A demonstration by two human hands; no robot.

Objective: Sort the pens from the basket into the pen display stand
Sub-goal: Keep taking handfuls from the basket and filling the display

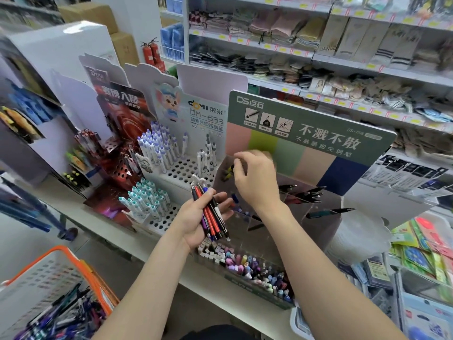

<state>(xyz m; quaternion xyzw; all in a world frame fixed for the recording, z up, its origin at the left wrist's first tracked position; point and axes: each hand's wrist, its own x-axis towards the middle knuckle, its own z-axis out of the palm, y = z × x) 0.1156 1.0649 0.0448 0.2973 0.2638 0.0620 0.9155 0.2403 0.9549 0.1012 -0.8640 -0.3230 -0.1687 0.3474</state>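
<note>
My left hand grips a bunch of pens with red, black, purple and white barrels, in front of the display stands. My right hand reaches into the clear compartments of the green pen display stand, its curled fingers on a dark pen with a yellow part at the upper left compartment. A few dark pens lie in the stand's other compartments. The white basket with an orange rim sits at the lower left and holds several pens.
White perforated stands with white-and-blue pens rise to the left. A red stand is beyond them. A clear box of capped pens lies at the counter's front edge. Packaged goods are piled at the right, shelves behind.
</note>
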